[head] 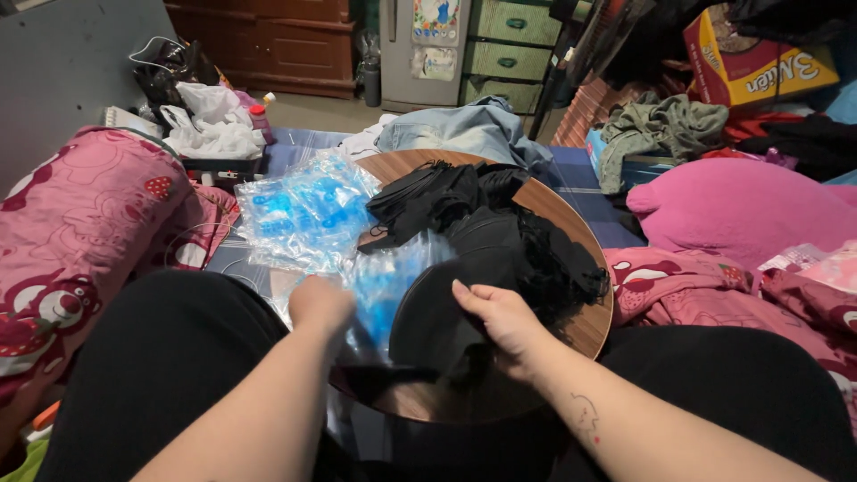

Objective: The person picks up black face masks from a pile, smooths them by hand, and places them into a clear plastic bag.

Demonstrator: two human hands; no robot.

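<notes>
A round wooden tray table (585,326) rests over my lap. A heap of black face masks (482,219) covers its middle. My right hand (500,326) grips a stack of black masks (437,312) at the near edge. My left hand (320,303) holds a clear plastic bag with blue print (384,286) beside that stack; the bag's mouth faces the masks. More clear blue-printed bags (303,210) lie in a pile at the table's left edge.
A pink printed blanket (80,223) lies to the left and a pink pillow (741,210) to the right. Clothes (464,129) are piled behind the table. Drawers (509,45) and a cardboard box (759,62) stand further back.
</notes>
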